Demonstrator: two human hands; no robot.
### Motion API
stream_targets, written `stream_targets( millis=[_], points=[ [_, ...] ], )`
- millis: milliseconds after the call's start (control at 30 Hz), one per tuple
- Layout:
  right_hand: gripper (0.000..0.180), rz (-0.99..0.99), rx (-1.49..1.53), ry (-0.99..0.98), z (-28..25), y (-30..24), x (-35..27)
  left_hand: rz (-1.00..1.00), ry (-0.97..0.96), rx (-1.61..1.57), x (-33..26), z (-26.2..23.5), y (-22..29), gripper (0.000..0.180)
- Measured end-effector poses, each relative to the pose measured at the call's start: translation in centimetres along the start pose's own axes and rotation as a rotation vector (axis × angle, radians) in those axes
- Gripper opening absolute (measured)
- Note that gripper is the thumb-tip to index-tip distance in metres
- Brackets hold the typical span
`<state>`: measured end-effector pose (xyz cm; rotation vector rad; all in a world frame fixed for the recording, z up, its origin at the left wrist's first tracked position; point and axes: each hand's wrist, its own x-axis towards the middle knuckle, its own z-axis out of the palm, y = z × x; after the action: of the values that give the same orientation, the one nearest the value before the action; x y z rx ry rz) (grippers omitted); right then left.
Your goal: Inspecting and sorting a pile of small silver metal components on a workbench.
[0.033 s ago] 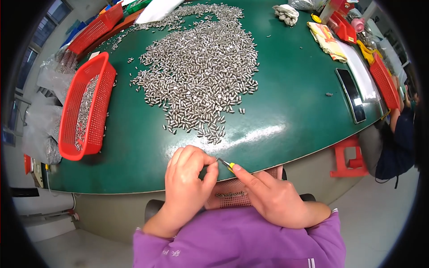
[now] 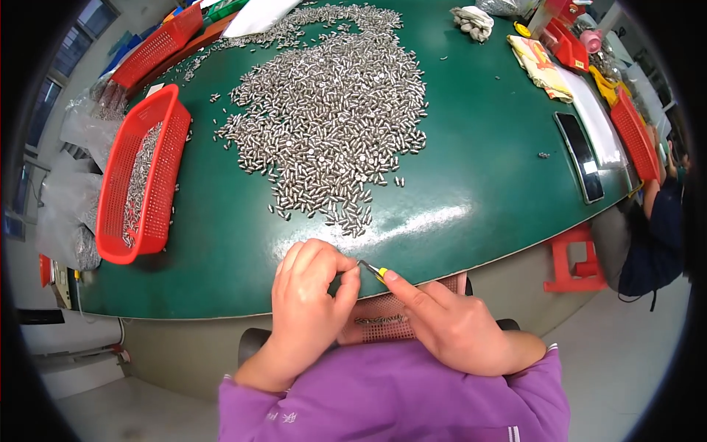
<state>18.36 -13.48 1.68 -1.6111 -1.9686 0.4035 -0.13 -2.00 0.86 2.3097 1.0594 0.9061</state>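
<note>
Yellow-and-black tool (image 2: pixel 380 273) gripped in right hand (image 2: pixel 453 328), left hand (image 2: pixel 309 295) pinched beside its tip, contents hidden.

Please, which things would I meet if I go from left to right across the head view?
Large red basket with metal pieces, left hand, yellow-and-black tool, right hand, phone, red basket at the far right.

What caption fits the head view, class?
Two hands, the right holding a yellow tool, before piled small metal parts.
</note>
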Motion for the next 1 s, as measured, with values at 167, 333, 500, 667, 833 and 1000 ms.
stream_targets(
  millis=[167, 333, 500, 667, 833, 1000],
  points=[
    [0.067, 0.015, 0.008, -0.098, -1.4, -0.2, 0.8, 0.007, 0.005, -0.018, 0.1, 0.1, 0.0, 0.015],
    [0.066, 0.022, -0.014, -0.094, -1.5, -0.5, 0.8, -0.019, 0.013, -0.033, -0.1, 0.2, 0.0, 0.014],
    [0.059, 0.175, -0.049, 0.22, -3.4, 1.2, 1.4, -0.053, 0.061, -0.099, -0.7, 0.3, -0.1, 0.014],
    [0.044, 0.25, -0.434, 0.358, -3.7, 6.0, 3.6, -0.003, 0.075, 0.042, -0.6, 0.1, -0.4, 0.015],
    [0.031, -0.001, -0.33, 0.453, -2.8, 4.4, 5.1, -0.018, 0.053, -0.024, -0.5, 0.0, -0.6, 0.015],
    [0.015, -0.151, 0.156, 0.268, 0.1, 2.0, 6.0, -0.092, 0.072, -0.382, -0.7, 0.2, 0.4, 0.015]
  ],
)
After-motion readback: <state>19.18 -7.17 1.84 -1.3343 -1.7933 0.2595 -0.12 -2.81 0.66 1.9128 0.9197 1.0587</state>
